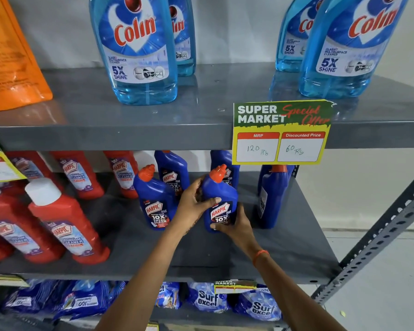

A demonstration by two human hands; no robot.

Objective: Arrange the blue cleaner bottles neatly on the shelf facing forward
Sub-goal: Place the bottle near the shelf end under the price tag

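Observation:
On the middle shelf point(285, 247) both my hands grip one blue Harpic bottle point(221, 194) with an orange cap, its label facing me. My left hand point(194, 206) wraps its left side, thumb across the front. My right hand point(237, 225) holds its lower right. Another blue bottle point(154, 199) stands just left of it, label forward. Two more blue bottles point(172, 173) point(222, 161) stand behind. At the right a blue bottle point(273, 197) is turned sideways, showing its back label.
Red Harpic bathroom cleaner bottles point(65, 225) fill the shelf's left half. Light-blue Colin bottles point(139, 48) and an orange pouch point(10, 56) stand on the shelf above. A price card point(281, 132) hangs from that shelf's edge. Surf Excel packs point(208, 299) lie below. A slotted steel upright point(380, 237) runs at right.

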